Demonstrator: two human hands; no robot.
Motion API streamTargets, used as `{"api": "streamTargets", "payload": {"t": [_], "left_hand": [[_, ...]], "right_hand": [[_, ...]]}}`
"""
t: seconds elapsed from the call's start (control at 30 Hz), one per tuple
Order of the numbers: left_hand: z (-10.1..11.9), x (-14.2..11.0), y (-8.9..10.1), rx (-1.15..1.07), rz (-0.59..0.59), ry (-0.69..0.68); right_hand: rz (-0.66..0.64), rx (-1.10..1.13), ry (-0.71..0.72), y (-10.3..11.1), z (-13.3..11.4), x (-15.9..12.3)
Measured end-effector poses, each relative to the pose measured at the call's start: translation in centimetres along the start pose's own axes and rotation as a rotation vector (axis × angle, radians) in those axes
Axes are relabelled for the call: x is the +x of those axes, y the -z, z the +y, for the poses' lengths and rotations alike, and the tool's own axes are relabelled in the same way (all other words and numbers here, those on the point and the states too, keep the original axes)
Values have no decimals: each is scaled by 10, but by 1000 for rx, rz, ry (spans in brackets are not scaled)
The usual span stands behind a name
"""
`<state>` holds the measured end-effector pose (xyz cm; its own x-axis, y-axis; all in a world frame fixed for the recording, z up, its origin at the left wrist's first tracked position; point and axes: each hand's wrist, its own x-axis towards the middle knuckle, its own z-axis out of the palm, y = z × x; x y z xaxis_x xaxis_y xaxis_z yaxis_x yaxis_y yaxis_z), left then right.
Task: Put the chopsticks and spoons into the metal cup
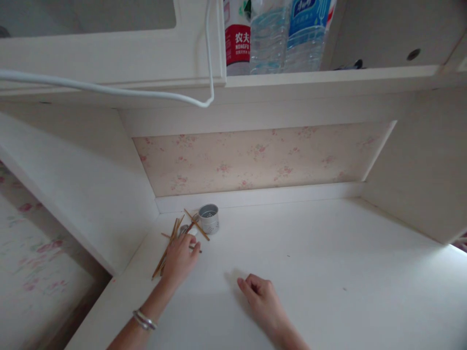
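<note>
Several wooden chopsticks lie scattered at the back left corner of a white desk. My left hand rests over them, fingers curled around one or two sticks and a metal spoon-like piece. Just behind stands a small grey perforated metal holder, upright, with one chopstick leaning against its front. My right hand lies on the bare desk surface nearer to me, fingers loosely curled under, holding nothing I can see. A bracelet sits on my left wrist.
A floral-papered back panel and white side walls enclose the desk. A shelf above carries plastic water bottles. A white cable hangs across the upper left. A floral-patterned bed surface lies to the left.
</note>
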<state>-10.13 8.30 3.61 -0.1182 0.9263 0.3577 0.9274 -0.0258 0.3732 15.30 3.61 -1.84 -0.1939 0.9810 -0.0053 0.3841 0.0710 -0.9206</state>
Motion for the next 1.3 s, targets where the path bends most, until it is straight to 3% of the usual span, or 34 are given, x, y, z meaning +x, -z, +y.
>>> {"api": "streamTargets", "payload": {"t": [0.07,0.23,0.47,0.63,1.0,1.13,1.3], "left_hand": [[-11,26,0,151,3,23],[-27,68,-16,253,-193,155],[-34,79,-31,192,-339,133],[-29,49,-23,206,-335,142],[-6,-65,11,250,-291,22],[2,-85,14,241,-298,-11],[5,-90,10,185,-272,-46]], "right_hand": [[11,-1,4,-1,1,1],[22,11,4,0,0,1],[31,-5,2,2,-2,1],[26,-11,25,2,-1,1],[21,-45,60,4,-5,-4],[30,-41,70,2,-5,-6],[39,-25,57,2,-4,-6]]}}
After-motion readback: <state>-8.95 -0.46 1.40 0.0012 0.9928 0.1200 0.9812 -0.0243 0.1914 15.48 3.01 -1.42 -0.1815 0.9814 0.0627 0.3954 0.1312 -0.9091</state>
